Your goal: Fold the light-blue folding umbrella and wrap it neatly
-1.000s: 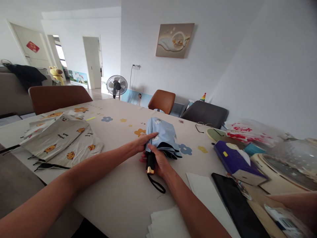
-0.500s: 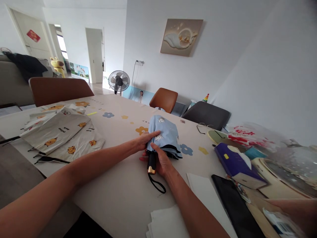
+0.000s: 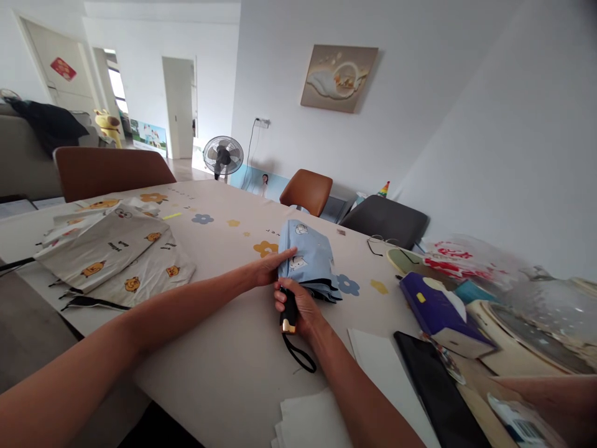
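Observation:
A light-blue folding umbrella [image 3: 311, 252] with cartoon prints lies folded in front of me, its loose canopy flaps fanned to the right. My left hand [image 3: 273, 264] is closed on the canopy's left side, thumb on top of the cloth; its other fingers are hidden beneath. Just below, my right hand [image 3: 298, 302] wraps round the black handle, which has a gold end and a black wrist loop [image 3: 301, 356]. Left of my forearm, a second umbrella [image 3: 116, 249], cream with orange cartoon animals, is spread loosely on the table.
The pale table [image 3: 219, 354] bears flower prints. On its right are white papers [image 3: 377, 361], a black phone-like slab [image 3: 438, 386], a purple tissue box [image 3: 443, 311], glasses [image 3: 380, 242] and plastic bags [image 3: 466, 258]. A bare arm [image 3: 550, 395] shows at the right edge. Chairs [image 3: 308, 191] stand behind.
My right hand's fingers have wrapped round the umbrella's handle, where they were partly beneath it before. My left hand still grips the canopy. The view has shifted slightly.

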`<state>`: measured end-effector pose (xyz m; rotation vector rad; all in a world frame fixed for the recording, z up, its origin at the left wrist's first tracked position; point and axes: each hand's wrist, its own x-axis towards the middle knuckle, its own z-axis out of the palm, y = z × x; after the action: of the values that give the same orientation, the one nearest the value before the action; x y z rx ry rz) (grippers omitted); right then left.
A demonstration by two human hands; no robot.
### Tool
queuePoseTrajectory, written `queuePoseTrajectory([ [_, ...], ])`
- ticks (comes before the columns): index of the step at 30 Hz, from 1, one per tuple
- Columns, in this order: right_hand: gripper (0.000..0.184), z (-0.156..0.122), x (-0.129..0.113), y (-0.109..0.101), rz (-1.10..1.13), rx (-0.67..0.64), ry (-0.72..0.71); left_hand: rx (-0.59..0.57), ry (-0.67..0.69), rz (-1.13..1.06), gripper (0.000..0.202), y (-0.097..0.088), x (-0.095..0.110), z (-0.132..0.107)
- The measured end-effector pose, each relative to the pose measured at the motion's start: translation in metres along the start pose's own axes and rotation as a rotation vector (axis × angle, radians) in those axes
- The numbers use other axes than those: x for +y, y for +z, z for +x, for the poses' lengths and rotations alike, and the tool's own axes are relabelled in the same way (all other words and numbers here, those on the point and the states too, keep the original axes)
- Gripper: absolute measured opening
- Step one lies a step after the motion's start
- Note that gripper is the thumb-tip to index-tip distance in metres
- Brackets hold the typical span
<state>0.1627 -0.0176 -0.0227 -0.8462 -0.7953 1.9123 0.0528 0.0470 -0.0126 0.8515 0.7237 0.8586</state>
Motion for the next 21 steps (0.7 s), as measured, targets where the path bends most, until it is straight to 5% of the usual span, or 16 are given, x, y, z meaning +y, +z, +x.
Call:
queuePoseTrajectory([
  [3,0.015,0.000,-0.002,0.002,0.024,0.001,-0.030,-0.252,-0.015,-0.022,0.025,-0.007,0.004,-0.003],
  [5,0.016,-0.001,-0.002,0.002,0.022,-0.003,-0.030,-0.295,0.002,-0.007,0.019,-0.008,0.006,-0.006],
  [21,0.020,-0.006,0.000,0.003,-0.086,-0.023,-0.084,0.060,0.062,0.036,0.020,-0.001,-0.005,0.002],
])
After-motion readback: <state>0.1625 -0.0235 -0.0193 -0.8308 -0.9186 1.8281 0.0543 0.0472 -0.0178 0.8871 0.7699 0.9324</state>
